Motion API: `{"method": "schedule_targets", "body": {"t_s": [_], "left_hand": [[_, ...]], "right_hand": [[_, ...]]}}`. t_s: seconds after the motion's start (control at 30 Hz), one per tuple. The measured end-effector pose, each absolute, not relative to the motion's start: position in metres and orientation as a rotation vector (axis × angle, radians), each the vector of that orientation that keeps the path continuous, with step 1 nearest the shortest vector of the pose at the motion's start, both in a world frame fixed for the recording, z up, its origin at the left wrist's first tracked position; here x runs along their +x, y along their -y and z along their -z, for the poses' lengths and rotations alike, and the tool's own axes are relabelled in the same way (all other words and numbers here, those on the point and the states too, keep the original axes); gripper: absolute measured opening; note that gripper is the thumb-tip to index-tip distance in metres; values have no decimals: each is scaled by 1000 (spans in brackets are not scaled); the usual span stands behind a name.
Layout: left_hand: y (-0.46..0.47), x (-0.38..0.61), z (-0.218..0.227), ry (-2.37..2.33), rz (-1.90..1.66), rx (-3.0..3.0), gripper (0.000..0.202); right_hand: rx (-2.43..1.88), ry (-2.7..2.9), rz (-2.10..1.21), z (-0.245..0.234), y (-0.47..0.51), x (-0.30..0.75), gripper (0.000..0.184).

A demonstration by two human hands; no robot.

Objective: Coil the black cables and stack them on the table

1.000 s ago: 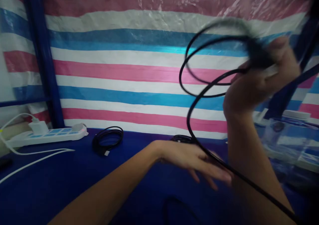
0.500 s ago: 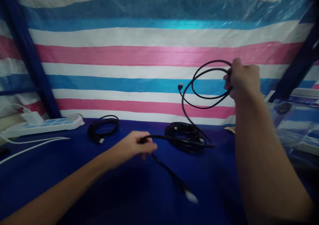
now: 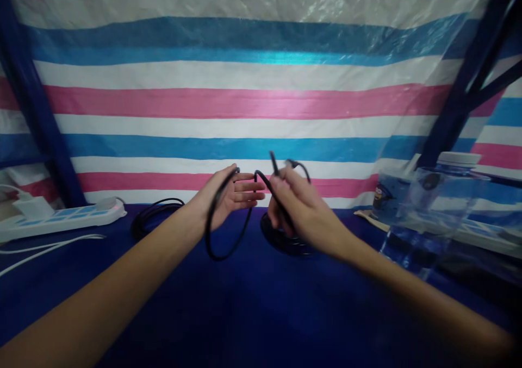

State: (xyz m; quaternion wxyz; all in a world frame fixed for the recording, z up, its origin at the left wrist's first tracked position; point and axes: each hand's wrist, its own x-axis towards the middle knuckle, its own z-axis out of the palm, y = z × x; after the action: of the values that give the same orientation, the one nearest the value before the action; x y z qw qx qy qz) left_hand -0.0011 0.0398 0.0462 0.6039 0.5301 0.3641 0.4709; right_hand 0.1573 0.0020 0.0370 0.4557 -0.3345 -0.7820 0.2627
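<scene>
A black cable [image 3: 222, 232] is looped around my left hand [image 3: 228, 197], whose fingers stretch out flat toward the right. My right hand [image 3: 299, 207] is pinched on the same cable close to its end, with the plug tips sticking up above the fingers. The loop hangs down from my left hand over the blue table [image 3: 253, 308]. Behind my right hand lies a coiled black cable [image 3: 285, 243] on the table. Another coiled black cable [image 3: 153, 218] lies behind my left forearm.
A white power strip [image 3: 61, 216] with a plugged-in charger [image 3: 30, 207] and white wires [image 3: 53, 245] sits at the far left. A large clear water bottle [image 3: 432, 210] lies at the right. A striped tarp [image 3: 244, 101] and blue posts form the back wall.
My right hand has come down from high on the right to the middle. My left hand rose off the table, and the cable now loops around it in a smaller coil.
</scene>
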Motion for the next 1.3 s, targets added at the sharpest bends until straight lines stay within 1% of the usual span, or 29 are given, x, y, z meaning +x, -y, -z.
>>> {"method": "schedule_targets", "body": {"t_s": [0.07,0.1,0.2,0.23,0.3,0.37,0.43,0.47,0.57,0.6,0.63,0.67,0.77,0.83,0.9,0.97,1.0,1.1,1.23,1.3], "left_hand": [[-21,11,-55,-818,-1098,1072,41],[-13,16,-58,-784,-1117,1046,38],[3,21,-62,-757,-1193,1045,14],[7,21,-62,-765,-1215,1044,8],[13,17,-61,-773,-1221,1064,9],[21,9,-60,-740,-1192,1101,16],[31,1,-59,-704,-1122,1112,30],[37,-4,-58,-687,-1083,1110,37],[52,-15,-51,-640,-1034,1100,45],[55,-18,-47,-623,-1033,1102,45],[56,-20,-43,-612,-1036,1102,45],[55,-23,-38,-602,-1039,1105,44],[47,-29,-23,-646,-1038,1163,41],[39,-32,-13,-703,-1028,1287,37],[34,-32,-4,-734,-1012,1427,31],[32,-29,4,-717,-963,1537,25],[33,-26,8,-704,-915,1576,23],[39,-16,19,-668,-679,1660,20],[45,-8,28,-570,-379,1700,25],[46,-6,31,-488,-321,1661,30]], "right_hand": [[-887,2163,-366,-18,0,158,25],[-901,2252,-193,-11,1,157,25],[-845,2383,308,5,2,155,25],[-809,2409,427,9,5,155,26],[-771,2434,521,19,13,160,31],[-857,2363,384,28,21,170,32],[-1028,2123,172,33,24,182,24],[-1095,1973,113,35,23,188,25],[-1177,1669,37,32,12,203,56],[-1175,1629,-17,29,9,207,59],[-1169,1609,-92,26,6,210,57],[-1152,1603,-176,23,5,212,50],[-1048,1711,-401,19,7,215,24],[-977,1828,-642,20,7,216,15],[-848,1764,-1068,24,5,215,18],[-652,1472,-1458,30,1,213,28],[-574,1305,-1577,32,0,211,33],[-597,1066,-1698,33,3,199,43],[-753,1145,-1711,31,29,174,45],[-786,1241,-1721,31,44,164,53]]}}
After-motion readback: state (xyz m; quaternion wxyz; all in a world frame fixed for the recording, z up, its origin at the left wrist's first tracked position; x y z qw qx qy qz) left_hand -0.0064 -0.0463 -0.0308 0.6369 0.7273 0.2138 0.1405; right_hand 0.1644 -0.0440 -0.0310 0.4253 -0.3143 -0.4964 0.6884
